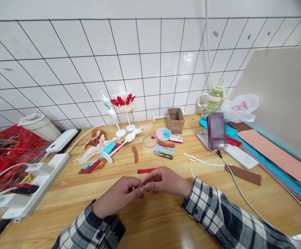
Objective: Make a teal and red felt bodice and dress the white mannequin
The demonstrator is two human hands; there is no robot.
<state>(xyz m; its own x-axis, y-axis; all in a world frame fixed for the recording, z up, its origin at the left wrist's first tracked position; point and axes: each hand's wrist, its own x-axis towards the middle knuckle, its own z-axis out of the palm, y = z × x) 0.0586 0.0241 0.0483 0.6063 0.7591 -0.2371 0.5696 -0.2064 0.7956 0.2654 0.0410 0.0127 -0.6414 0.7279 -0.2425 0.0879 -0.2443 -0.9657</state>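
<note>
My left hand [120, 194] and my right hand [164, 180] meet over the front middle of the table, both with fingers pinched and the tips touching. Whatever lies between the fingertips is too small to make out. A red strip [146, 171] lies flat just behind my right fingers. Farther back are thread snips [163, 154], several short brown, red and blue strips [165, 149], and a brown strip [135, 154]. A white mini dress form [131, 136] lies on its side. Two more stand upright behind it, one wearing a pale ruffled dress with red bows [124, 101].
A small cardboard box [175, 121], a pink dish [160, 134] and a wire ring [149, 141] sit toward the wall. At left are a power strip [40, 183] and red plastic [15, 148]. Coloured sheets [282, 145], a cable and a green-lidded bottle [214, 98] occupy the right.
</note>
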